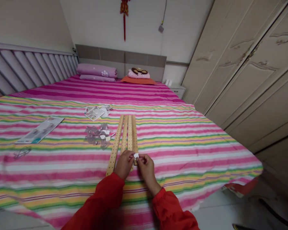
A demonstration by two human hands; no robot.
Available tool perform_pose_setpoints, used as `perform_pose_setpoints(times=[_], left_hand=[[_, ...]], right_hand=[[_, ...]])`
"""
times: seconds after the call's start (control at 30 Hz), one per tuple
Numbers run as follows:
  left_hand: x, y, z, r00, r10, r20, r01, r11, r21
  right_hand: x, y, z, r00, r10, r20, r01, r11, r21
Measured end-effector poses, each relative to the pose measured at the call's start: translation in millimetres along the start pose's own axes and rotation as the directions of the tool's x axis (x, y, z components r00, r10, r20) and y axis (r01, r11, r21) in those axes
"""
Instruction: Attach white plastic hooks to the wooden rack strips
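Observation:
My left hand (pixel 125 163) and my right hand (pixel 146 166) meet over the near end of the wooden strips, fingertips pinched on either side of a small white card (pixel 136 155). Something small and shiny seems to be at the card's lower edge, too tiny to name. Beneath lie several long pale wooden strips with rows of holes, among them the leftmost strip (pixel 115 147) and the rightmost strip (pixel 134 134). Left of the strips is a pile of small clear plastic bags (pixel 93 134) with shiny bits and white tags inside.
A striped cloth (pixel 194 143) covers the bed. Farther back lies a heap of white-tagged items (pixel 96 112); at left are a long clear package (pixel 42 130) and a thin wire-like loop (pixel 22 152). Folded bedding (pixel 97 71) sits by the headboard, and a wardrobe (pixel 242 70) stands right.

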State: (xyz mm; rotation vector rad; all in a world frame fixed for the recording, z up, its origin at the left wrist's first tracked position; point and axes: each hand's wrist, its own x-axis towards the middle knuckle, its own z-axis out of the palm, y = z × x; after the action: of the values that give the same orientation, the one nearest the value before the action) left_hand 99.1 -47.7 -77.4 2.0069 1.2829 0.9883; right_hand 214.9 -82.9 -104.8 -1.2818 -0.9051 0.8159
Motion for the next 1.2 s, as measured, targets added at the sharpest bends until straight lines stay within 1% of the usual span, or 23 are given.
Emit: perform_pose_setpoints(times=[0.1,0.2,0.3,0.4,0.57,0.77,0.87,1.0,1.1,1.2], left_hand=[[-0.9,-1.6,1.5,1.0,-0.011,-0.002,0.011,0.999,-0.044],[-2.7,-1.8,2.1,1.0,0.02,-0.004,-0.021,0.998,-0.059],[-3.3,0.3,0.7,0.997,0.069,0.027,-0.069,0.998,-0.001],[-2.8,3.4,-0.9,0.994,0.084,0.075,-0.088,0.995,0.053],[-3.0,6.4,-1.3,0.984,0.122,0.131,-0.139,0.982,0.129],[-3.4,6.5,-2.2,0.983,0.126,0.135,-0.146,0.978,0.149],[-2.0,5.9,-2.8,0.982,0.129,0.14,-0.149,0.978,0.146],[-0.7,3.8,-1.7,0.984,0.131,0.12,-0.149,0.976,0.16],[-3.4,-0.4,1.2,0.979,0.166,0.12,-0.187,0.964,0.19],[-9.8,-9.3,6.6,0.971,0.213,0.107,-0.234,0.939,0.254]], right_hand=[[-0.8,0.4,0.6,1.0,0.007,-0.004,-0.007,1.0,-0.015],[-1.0,2.1,0.0,1.0,0.007,-0.003,-0.007,1.0,-0.001],[-1.1,4.7,-1.3,1.0,0.013,0.008,-0.013,1.0,0.022],[-1.5,7.1,-3.3,1.0,-0.007,0.022,0.006,0.999,0.039],[-1.0,11.6,-6.7,0.996,-0.084,0.028,0.085,0.996,-0.039],[2.8,15.4,-6.5,0.994,-0.109,0.023,0.11,0.991,-0.082],[1.4,14.3,-6.3,0.99,-0.14,0.033,0.143,0.982,-0.121],[-2.4,11.5,-7.0,0.98,-0.191,0.054,0.198,0.962,-0.187],[-4.3,7.1,-8.1,0.974,-0.213,0.08,0.226,0.95,-0.216],[-5.7,0.4,-9.8,0.971,-0.217,0.104,0.236,0.943,-0.234]])
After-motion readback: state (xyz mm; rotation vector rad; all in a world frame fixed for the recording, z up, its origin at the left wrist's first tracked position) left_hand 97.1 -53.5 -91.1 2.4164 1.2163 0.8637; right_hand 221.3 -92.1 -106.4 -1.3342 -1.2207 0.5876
